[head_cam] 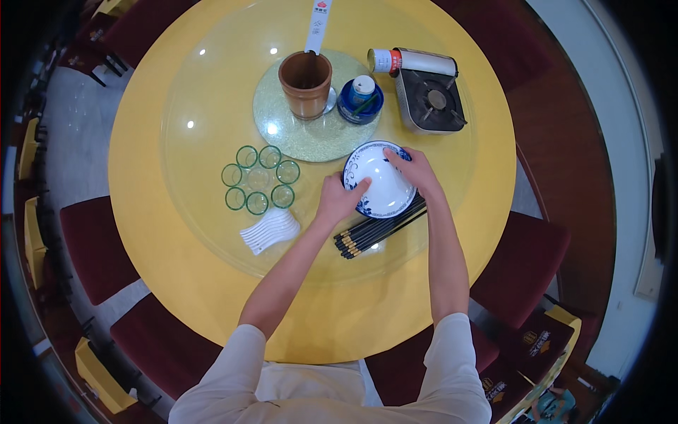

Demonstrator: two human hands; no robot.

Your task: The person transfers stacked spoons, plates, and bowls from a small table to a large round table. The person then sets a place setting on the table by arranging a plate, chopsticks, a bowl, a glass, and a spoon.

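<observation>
Both of my hands grip a blue-patterned white bowl [382,183] above the glass turntable, tilted so its inside shows. My left hand [341,197] has its left edge, thumb over the rim. My right hand [416,168] has the upper right edge, thumb inside. Partly beneath the bowl lies a bundle of black chopsticks [360,238] with gold-coloured bands. To the left stand several green-rimmed glasses [258,203] around a clear one, and below them a fanned row of white ceramic spoons [271,231].
A brown cup-shaped container [305,95] holding a paper sleeve and a blue bowl-like holder [347,114] with a small can stand near the centre. A portable gas stove [431,100] with a canister is at the upper right. Dark red chairs [164,339] surround the round yellow table [212,297].
</observation>
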